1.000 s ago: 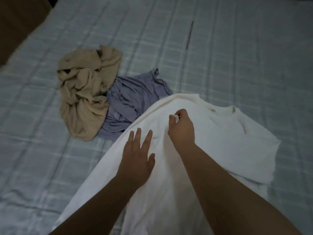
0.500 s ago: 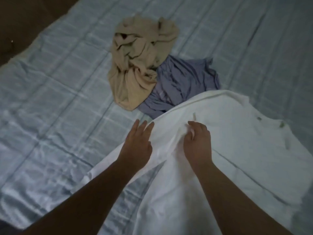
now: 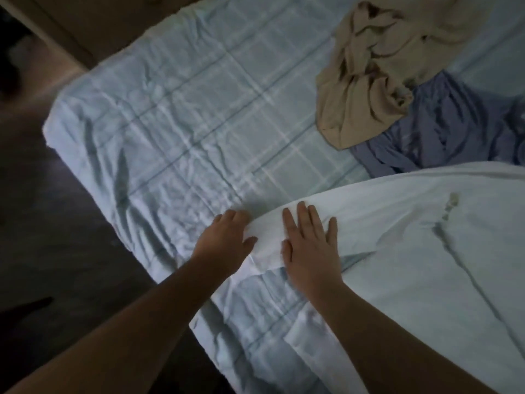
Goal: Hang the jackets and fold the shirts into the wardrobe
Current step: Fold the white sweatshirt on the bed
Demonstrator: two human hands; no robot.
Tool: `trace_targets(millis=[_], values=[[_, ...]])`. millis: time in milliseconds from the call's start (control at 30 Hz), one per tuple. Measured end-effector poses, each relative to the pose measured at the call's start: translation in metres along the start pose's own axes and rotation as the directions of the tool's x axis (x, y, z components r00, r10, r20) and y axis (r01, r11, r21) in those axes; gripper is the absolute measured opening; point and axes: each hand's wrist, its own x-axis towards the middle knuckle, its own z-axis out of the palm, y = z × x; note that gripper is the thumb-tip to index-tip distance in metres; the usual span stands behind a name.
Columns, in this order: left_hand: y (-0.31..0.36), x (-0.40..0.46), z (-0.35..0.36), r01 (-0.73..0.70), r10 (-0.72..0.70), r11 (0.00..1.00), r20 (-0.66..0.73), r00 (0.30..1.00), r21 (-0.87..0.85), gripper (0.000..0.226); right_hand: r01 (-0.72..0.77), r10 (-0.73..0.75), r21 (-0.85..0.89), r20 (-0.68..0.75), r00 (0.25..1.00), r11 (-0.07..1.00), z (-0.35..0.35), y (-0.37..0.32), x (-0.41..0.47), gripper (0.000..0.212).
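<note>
A white shirt point(image 3: 412, 251) lies spread on the bed point(image 3: 199, 123), filling the right side of the view. Its left sleeve reaches toward the bed's near edge. My left hand point(image 3: 224, 240) is at the sleeve's end, with the thumb on top of the fabric and the fingers curled at its edge. My right hand point(image 3: 309, 245) lies flat on the sleeve just to the right, fingers spread and palm down. A crumpled beige garment point(image 3: 375, 66) lies at the top right, partly on a blue-purple garment point(image 3: 443, 129).
The bed has a pale blue checked sheet, wrinkled near its left corner. Dark floor point(image 3: 42, 237) runs along the left side. A brown wooden piece of furniture point(image 3: 93, 24) stands at the top left.
The view has swung left. Both hands moved from the middle of the white shirt to its left sleeve. My right hand let go of its pinch and now lies flat.
</note>
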Motion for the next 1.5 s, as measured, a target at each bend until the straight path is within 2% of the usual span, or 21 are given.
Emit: trace_targets(millis=[100, 133, 200, 233, 300, 367, 433, 500, 633, 733, 833, 933, 1000, 1067, 1167, 1233, 1300, 1367, 1433, 1500], values=[[-0.016, -0.01, -0.008, 0.069, -0.081, 0.993, 0.123, 0.989, 0.1, 0.045, -0.001, 0.001, -0.035, 0.017, 1.0, 0.999, 0.003, -0.005, -0.001, 0.065], [-0.018, -0.008, -0.012, 0.064, -0.074, 0.995, 0.143, 0.987, 0.072, 0.041, 0.003, -0.002, -0.042, 0.017, 1.0, 0.999, 0.002, -0.005, -0.001, 0.065], [-0.018, -0.003, -0.025, 0.091, -0.06, 0.979, 0.165, 0.984, -0.185, 0.029, 0.007, -0.006, -0.059, 0.021, 1.0, 0.998, -0.002, -0.006, 0.0, 0.066], [-0.017, 0.002, -0.033, 0.124, -0.068, 0.927, 0.164, 0.984, -0.354, 0.025, 0.007, -0.006, -0.07, 0.018, 1.0, 0.998, -0.006, -0.007, 0.001, 0.066], [-0.015, 0.013, -0.054, 0.152, -0.111, 0.756, 0.104, 0.988, -0.637, 0.023, -0.005, 0.004, -0.076, -0.012, 1.0, 0.997, -0.016, -0.008, 0.008, 0.066], [-0.013, 0.027, -0.075, 0.112, -0.187, 0.654, -0.017, 0.982, -0.748, 0.026, -0.033, 0.03, -0.061, -0.06, 0.998, 0.998, -0.03, -0.01, 0.019, 0.066], [-0.014, 0.043, -0.094, 0.079, -0.278, 0.668, -0.149, 0.949, -0.74, 0.023, -0.061, 0.056, -0.046, -0.103, 0.993, 0.997, -0.04, -0.012, 0.03, 0.065], [-0.016, 0.058, -0.11, 0.076, -0.336, 0.671, -0.21, 0.918, -0.738, 0.017, -0.071, 0.068, -0.02, -0.118, 0.991, 0.997, -0.045, -0.014, 0.043, 0.064], [-0.031, 0.086, -0.12, 0.092, -0.332, 0.723, -0.227, 0.916, -0.685, 0.01, -0.053, 0.055, 0.022, -0.099, 0.994, 0.998, -0.044, -0.017, 0.074, 0.061], [-0.045, 0.113, -0.122, 0.099, -0.359, 0.695, -0.224, 0.906, -0.712, 0.005, -0.093, 0.109, 0.083, -0.212, 0.971, 0.992, -0.047, -0.014, 0.098, 0.055], [-0.047, 0.143, -0.129, 0.082, -0.365, 0.712, -0.268, 0.891, -0.697, 0.014, -0.194, 0.204, 0.067, -0.261, 0.944, 0.979, -0.048, 0.002, 0.117, 0.054], [-0.037, 0.168, -0.134, 0.073, -0.342, 0.73, -0.271, 0.9, -0.679, 0.019, -0.279, 0.275, 0.007, -0.19, 0.942, 0.96, -0.049, 0.024, 0.127, 0.059], [-0.029, 0.182, -0.13, 0.107, -0.317, 0.776, -0.238, 0.918, -0.621, 0.017, -0.282, 0.277, -0.037, -0.109, 0.955, 0.959, -0.046, 0.034, 0.131, 0.062], [-0.022, 0.192, -0.123, 0.17, -0.314, 0.815, -0.175, 0.933, -0.554, 0.027, -0.267, 0.263, -0.071, -0.057, 0.963, 0.961, -0.043, 0.038, 0.135, 0.065], [-0.021, 0.197, -0.117, 0.28, -0.362, 0.85, -0.109, 0.926, -0.446, 0.052, -0.269, 0.264, -0.079, -0.062, 0.962, 0.96, -0.039, 0.041, 0.139, 0.071], [-0.023, 0.194, -0.119, 0.289, -0.366, 0.875, -0.139, 0.92, -0.388, 0.048, -0.26, 0.257, -0.076, -0.049, 0.965, 0.963, -0.037, 0.042, 0.141, 0.074], [-0.022, 0.187, -0.126, 0.207, -0.333, 0.868, -0.221, 0.917, -0.451, 0.034, -0.229, 0.228, -0.058, -0.027, 0.973, 0.972, -0.04, 0.042, 0.139, 0.072], [-0.008, 0.178, -0.137, 0.055, -0.279, 0.807, -0.297, 0.913, -0.588, 0.023, -0.203, 0.203, 0.009, -0.028, 0.979, 0.979, -0.048, 0.045, 0.133, 0.067], [0.024, 0.163, -0.153, -0.092, -0.217, 0.739, -0.365, 0.905, -0.668, 0.014, -0.212, 0.217, 0.077, -0.072, 0.973, 0.974, -0.06, 0.052, 0.119, 0.065], [0.071, 0.15, -0.166, -0.216, -0.143, 0.713, -0.44, 0.887, -0.667, 0.011, -0.239, 0.26, 0.141, -0.155, 0.953, 0.961, -0.071, 0.06, 0.095, 0.066]])
